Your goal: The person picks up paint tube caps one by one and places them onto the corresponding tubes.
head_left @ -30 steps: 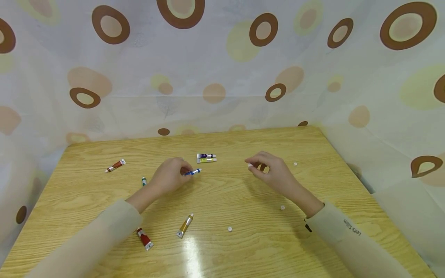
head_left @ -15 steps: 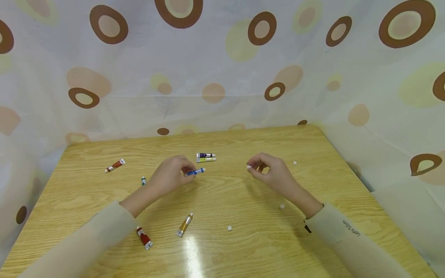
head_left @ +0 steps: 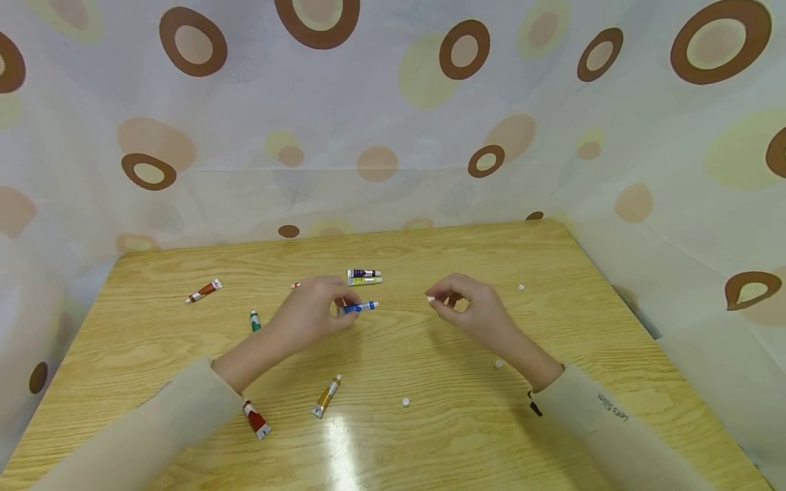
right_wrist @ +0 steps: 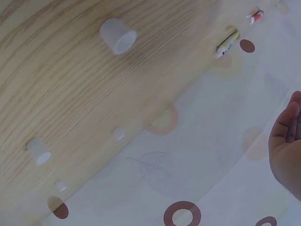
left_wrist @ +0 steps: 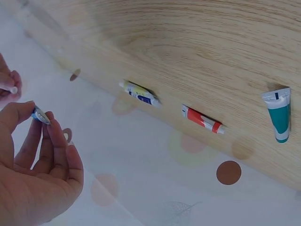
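My left hand pinches a small blue paint tube by its tail half, its nozzle end pointing right. In the left wrist view the thumb and fingers grip the tube end-on. Facing it, a short gap away, the right hand pinches a small white cap between thumb and fingertips. Both hands are raised over the table. Just behind the left hand a purple tube and a yellow tube lie side by side. A red tube is mostly hidden behind that hand in the head view.
On the wooden table lie a green tube, an ochre tube, a dark red tube and a brownish-red tube. Loose white caps are scattered at front and right. A patterned curtain surrounds the table.
The left hand has moved right with the blue tube, showing more of it and uncovering a red tube's end. The right hand has shifted slightly left with the cap, narrowing the gap.
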A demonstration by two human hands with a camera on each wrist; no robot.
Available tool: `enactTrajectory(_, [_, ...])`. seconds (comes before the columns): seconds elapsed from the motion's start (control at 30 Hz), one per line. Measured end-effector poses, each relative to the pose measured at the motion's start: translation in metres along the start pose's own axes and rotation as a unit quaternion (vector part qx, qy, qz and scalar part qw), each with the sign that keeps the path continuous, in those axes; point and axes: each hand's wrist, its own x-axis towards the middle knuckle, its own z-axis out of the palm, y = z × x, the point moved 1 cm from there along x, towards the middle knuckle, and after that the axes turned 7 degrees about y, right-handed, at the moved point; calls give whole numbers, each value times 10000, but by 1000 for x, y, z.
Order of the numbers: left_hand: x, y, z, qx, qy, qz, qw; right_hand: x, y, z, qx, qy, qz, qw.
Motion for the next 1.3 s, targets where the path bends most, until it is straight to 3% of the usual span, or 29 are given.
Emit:
enactTrajectory(0.43, [0, 17, 0, -40, 140, 411, 9990, -3, -17, 18, 378, -120, -23, 9992])
enactTrajectory(0.67, [-2, 22, 1, -143, 330, 695, 9969, -3, -24, 23, 538, -51, -331, 9980])
enactTrajectory(1.3, [-2, 27, 5, -103, 354, 758, 9964, -5, -29, 30, 747, -23, -612, 9953])
